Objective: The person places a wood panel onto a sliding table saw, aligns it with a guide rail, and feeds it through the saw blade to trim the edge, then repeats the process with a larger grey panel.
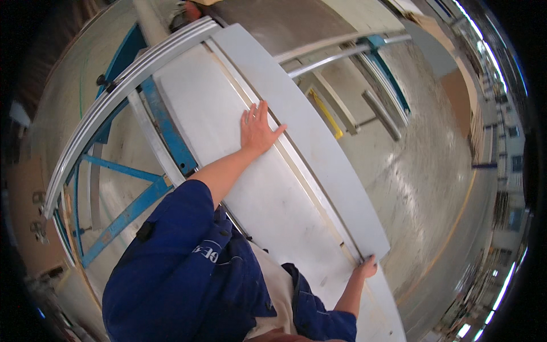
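A long light-grey panel (325, 154) lies along the right side of a smooth metal machine table (273, 196). Palm down, my left hand (259, 132) rests by the panel's inner edge, over the narrow groove strip, with its fingers spread and nothing grasped. Farther toward me, my right hand (366, 268) is closed around the near end of the panel, at its corner. Some of that hand's fingers are hidden from view.
A ribbed aluminium fence (128, 77) curves along the left, above a blue steel frame (122, 222). Beyond the panel are a brown tabletop (279, 25), a yellow part (326, 114) and a metal cylinder (382, 115). Concrete floor (421, 194) extends to the right.
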The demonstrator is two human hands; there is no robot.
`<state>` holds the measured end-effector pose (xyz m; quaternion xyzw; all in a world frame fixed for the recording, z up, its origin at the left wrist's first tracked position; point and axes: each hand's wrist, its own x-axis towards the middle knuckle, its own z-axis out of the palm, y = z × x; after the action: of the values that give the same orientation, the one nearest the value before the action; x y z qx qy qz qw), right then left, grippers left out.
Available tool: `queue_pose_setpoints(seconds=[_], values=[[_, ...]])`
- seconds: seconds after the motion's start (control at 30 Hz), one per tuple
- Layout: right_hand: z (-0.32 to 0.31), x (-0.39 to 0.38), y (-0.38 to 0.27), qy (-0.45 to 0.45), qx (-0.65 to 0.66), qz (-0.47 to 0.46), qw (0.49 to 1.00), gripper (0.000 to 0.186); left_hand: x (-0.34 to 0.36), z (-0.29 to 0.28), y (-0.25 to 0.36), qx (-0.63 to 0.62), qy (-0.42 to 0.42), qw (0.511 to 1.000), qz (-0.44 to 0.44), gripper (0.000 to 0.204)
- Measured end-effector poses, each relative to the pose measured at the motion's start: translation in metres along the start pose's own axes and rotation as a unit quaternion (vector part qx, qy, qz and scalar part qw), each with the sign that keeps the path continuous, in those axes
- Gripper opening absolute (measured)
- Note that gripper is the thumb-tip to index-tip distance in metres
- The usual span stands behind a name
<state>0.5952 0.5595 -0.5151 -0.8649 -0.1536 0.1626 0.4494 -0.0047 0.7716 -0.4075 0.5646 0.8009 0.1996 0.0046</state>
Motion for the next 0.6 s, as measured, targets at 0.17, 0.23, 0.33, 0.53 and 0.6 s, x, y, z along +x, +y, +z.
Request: queue_pose_setpoints(seconds=[0.17, 0.23, 0.33, 0.53, 0.6], values=[[-0.005, -0.007, -0.011, -0.017, 0.165, 0.085, 0.982, 0.065, -0.003, 0.002, -0.013, 0.025, 0.035, 0.999, 0.023, 0.090], [-0.027, 0.010, 0.006, 0.045, -0.046, 0.017, 0.998, 0.063, 0.001, 0.011, -0.001, 0.040, 0.059, 0.996, 0.057, 0.087], [-0.040, -0.012, -0.031, -0.034, 0.032, 0.038, 0.998, 0.078, -0.010, -0.002, -0.007, 0.076, 0.054, 0.995, 0.031, 0.085], [-0.060, -0.021, -0.018, -0.046, -0.036, 0.055, 0.997, 0.064, 0.004, 0.015, -0.020, 0.060, 0.017, 0.998, 0.027, 0.086], [-0.060, -0.024, -0.012, -0.023, -0.016, 0.038, 0.999, 0.063, 0.005, 0.017, -0.018, 0.060, 0.017, 0.998, 0.031, 0.086]])
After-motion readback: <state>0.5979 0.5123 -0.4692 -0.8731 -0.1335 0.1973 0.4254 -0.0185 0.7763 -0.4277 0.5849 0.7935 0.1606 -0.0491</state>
